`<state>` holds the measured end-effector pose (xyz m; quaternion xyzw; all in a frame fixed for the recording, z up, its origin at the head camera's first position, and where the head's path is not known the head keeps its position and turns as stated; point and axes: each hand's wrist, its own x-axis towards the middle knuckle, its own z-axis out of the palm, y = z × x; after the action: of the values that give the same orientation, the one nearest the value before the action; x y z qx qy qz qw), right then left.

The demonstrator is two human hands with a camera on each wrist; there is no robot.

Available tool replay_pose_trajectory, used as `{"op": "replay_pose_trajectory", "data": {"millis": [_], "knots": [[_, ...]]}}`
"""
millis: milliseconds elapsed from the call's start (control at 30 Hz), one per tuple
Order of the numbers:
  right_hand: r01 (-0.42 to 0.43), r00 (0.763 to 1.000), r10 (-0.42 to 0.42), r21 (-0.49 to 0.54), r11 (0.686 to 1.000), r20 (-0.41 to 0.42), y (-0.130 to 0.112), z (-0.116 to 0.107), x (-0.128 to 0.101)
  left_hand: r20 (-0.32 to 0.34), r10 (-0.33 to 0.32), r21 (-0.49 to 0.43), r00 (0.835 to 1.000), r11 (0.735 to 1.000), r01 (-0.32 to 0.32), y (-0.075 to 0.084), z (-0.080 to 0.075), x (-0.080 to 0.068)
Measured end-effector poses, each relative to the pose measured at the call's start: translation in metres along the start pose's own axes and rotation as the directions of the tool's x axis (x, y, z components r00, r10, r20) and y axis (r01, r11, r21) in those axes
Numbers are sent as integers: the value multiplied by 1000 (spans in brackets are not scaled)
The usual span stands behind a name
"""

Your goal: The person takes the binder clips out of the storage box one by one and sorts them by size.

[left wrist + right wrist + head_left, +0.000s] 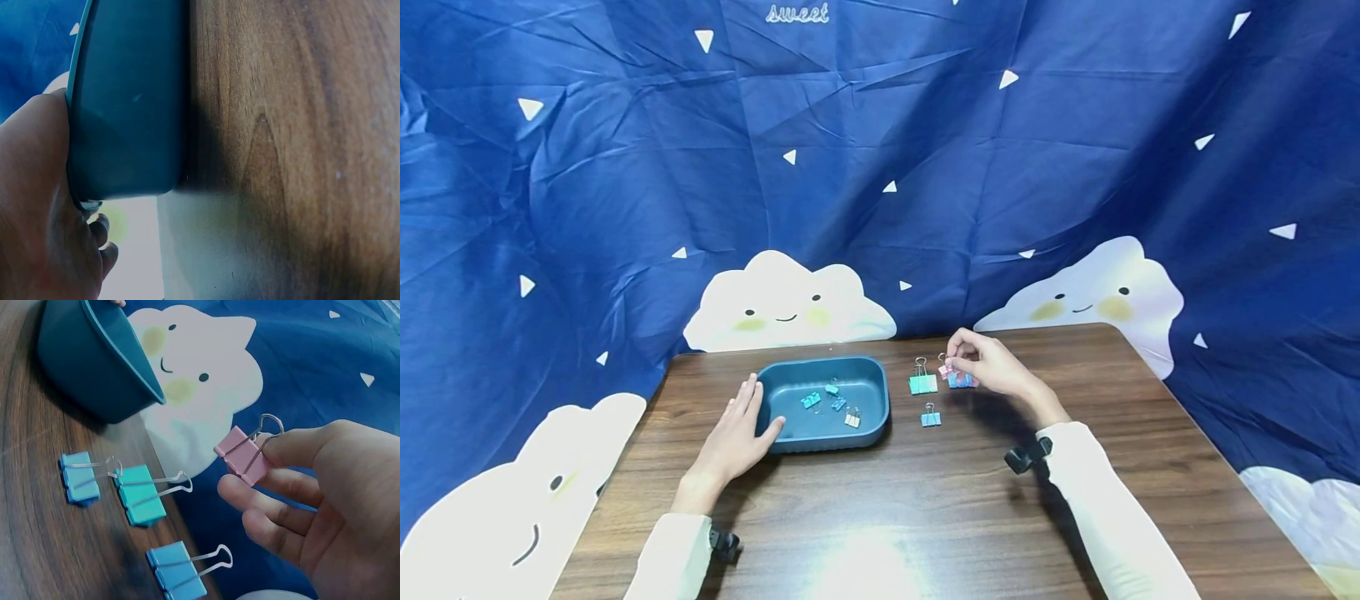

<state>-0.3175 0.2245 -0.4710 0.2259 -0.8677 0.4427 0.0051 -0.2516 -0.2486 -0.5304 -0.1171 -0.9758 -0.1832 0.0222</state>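
Left-wrist view: tray (125,112) cut off at top, clips inside hidden.

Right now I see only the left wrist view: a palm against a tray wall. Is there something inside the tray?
Observer: Yes. The head view shows a few clips lying in the tray.
Operator: What does the right hand do?
Observer: The right hand pinches a pink clip above the table.
Operator: Are more clips outside the tray?
Observer: Three lie on the table, right of the tray: a teal clip and two blue clips.
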Motion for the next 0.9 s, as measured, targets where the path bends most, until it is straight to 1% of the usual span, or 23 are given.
{"op": "replay_pose_trajectory", "data": {"millis": [100, 233, 400, 500, 667, 800, 900], "knots": [[-30, 999, 30, 24, 999, 15, 5, -4, -3, -1, 2, 3, 1000, 1000, -2, 0, 0, 0], [-44, 999, 43, 55, 998, 13, 12, -6, -7, -11, 8, 5, 1000, 1000, -8, 0, 0, 0], [-64, 998, 63, 136, 989, 12, 17, -6, -12, -13, 9, 4, 1000, 1000, -9, 0, -1, 1], [-82, 997, 80, 152, 985, 17, 19, -7, -13, -12, 7, 1, 1000, 1000, -7, 0, -1, 1], [-98, 995, 97, 142, 985, 17, 23, -7, -18, -17, 6, -5, 1000, 1000, -6, 0, 0, 0], [-122, 993, 120, 186, 975, 23, 26, -8, -22, -13, 3, -11, 1000, 1000, -3, 0, 1, 0], [-132, 991, 133, 223, 966, 13, 29, -8, -25, -11, 3, -10, 1000, 1000, -3, 0, 1, 0]]}}
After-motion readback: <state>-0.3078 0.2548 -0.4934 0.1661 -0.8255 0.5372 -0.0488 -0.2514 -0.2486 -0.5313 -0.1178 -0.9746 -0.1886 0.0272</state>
